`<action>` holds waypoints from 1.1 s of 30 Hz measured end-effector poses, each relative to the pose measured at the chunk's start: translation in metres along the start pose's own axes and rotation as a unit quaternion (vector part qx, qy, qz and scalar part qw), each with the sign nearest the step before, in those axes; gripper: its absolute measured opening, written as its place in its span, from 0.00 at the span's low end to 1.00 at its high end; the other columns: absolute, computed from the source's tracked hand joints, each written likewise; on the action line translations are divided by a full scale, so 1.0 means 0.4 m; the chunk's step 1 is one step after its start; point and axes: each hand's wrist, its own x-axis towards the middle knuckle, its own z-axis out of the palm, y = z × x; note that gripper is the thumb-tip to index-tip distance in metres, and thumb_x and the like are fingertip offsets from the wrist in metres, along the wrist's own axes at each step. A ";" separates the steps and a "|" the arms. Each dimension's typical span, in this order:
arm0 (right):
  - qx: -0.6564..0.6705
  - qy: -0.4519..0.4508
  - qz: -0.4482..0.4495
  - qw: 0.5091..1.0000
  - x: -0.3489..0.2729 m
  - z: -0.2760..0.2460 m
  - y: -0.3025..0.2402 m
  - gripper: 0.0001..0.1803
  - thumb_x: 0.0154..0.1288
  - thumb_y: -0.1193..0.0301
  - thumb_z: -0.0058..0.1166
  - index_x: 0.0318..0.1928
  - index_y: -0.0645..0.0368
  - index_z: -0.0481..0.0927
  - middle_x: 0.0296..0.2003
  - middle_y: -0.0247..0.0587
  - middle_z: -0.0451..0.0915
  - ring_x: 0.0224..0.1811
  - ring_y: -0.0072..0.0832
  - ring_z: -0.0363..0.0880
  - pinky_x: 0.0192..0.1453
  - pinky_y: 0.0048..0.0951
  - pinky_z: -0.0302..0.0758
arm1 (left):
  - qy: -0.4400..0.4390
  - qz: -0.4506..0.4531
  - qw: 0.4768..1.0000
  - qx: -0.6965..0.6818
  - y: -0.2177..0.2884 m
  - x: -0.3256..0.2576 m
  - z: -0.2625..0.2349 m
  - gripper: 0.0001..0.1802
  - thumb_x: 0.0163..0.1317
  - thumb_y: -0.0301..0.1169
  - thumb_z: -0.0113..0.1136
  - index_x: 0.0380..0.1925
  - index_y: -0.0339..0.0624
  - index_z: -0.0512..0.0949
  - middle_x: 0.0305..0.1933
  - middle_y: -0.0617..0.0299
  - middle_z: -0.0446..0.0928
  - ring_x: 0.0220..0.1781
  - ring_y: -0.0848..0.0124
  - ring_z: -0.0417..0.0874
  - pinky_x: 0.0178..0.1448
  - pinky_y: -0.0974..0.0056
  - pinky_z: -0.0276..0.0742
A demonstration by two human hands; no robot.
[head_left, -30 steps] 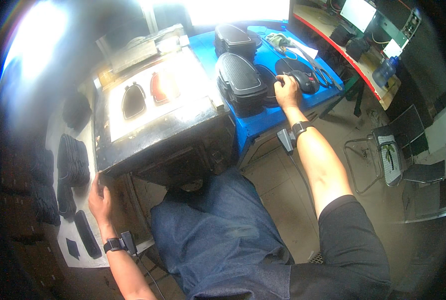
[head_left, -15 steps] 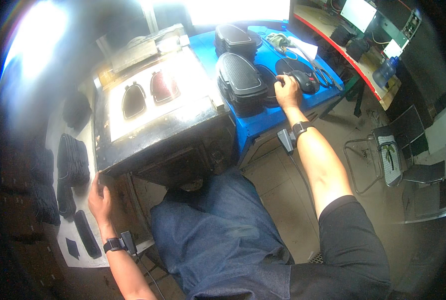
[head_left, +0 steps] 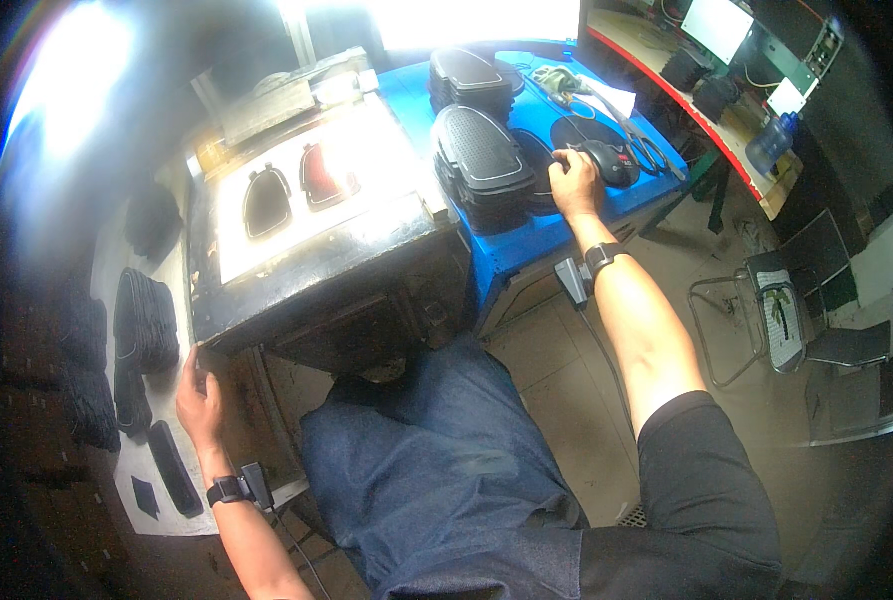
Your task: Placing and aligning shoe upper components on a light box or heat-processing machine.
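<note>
Blue desk (head_left: 507,254) carries stacked black pads (head_left: 482,165) left of the right hand (head_left: 577,185), fingers curled, pinching or not I cannot tell; left hand (head_left: 200,402), loosely spread, at the black desk's (head_left: 332,268) corner.

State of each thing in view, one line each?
Left hand: open, at the bench corner
Right hand: fingers curled, grip unclear
Two loose panels: flat, side by side, apart
Panel stacks: piled on the blue table
Scissors: lying down, open or shut unclear
Chair: unfolded, pale pad on seat
Wrist straps: fastened
Blue bottle: upright
</note>
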 end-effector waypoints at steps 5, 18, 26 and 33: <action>0.001 -0.001 0.003 1.000 -0.001 -0.003 -0.001 0.13 0.60 0.66 0.57 0.44 0.52 0.88 0.46 0.46 0.85 0.52 0.46 0.82 0.60 0.45 0.77 | 0.000 0.007 1.000 0.005 -0.010 0.001 0.002 0.31 0.62 0.23 0.57 0.68 0.50 0.75 0.34 0.60 0.80 0.35 0.71 0.82 0.46 0.64 0.78; 0.001 0.005 0.002 1.000 -0.001 -0.004 -0.005 0.13 0.59 0.66 0.57 0.43 0.51 0.87 0.46 0.45 0.85 0.52 0.45 0.82 0.60 0.45 0.77 | -0.002 0.008 1.000 -0.007 -0.013 0.002 0.001 0.32 0.62 0.23 0.58 0.68 0.51 0.75 0.33 0.61 0.80 0.35 0.71 0.82 0.45 0.64 0.79; 0.002 0.009 -0.013 1.000 0.001 0.006 0.007 0.13 0.59 0.66 0.57 0.43 0.51 0.87 0.46 0.46 0.85 0.52 0.46 0.82 0.60 0.44 0.77 | 0.005 0.015 1.000 -0.006 -0.016 0.000 0.006 0.32 0.62 0.22 0.58 0.68 0.50 0.75 0.32 0.62 0.79 0.34 0.72 0.81 0.45 0.66 0.78; 0.001 0.011 -0.011 1.000 -0.001 0.002 0.001 0.12 0.59 0.67 0.57 0.42 0.52 0.87 0.45 0.46 0.85 0.52 0.46 0.82 0.60 0.45 0.77 | 0.005 0.013 1.000 -0.004 -0.018 0.002 0.006 0.32 0.62 0.23 0.58 0.68 0.50 0.75 0.33 0.61 0.80 0.35 0.71 0.81 0.45 0.65 0.78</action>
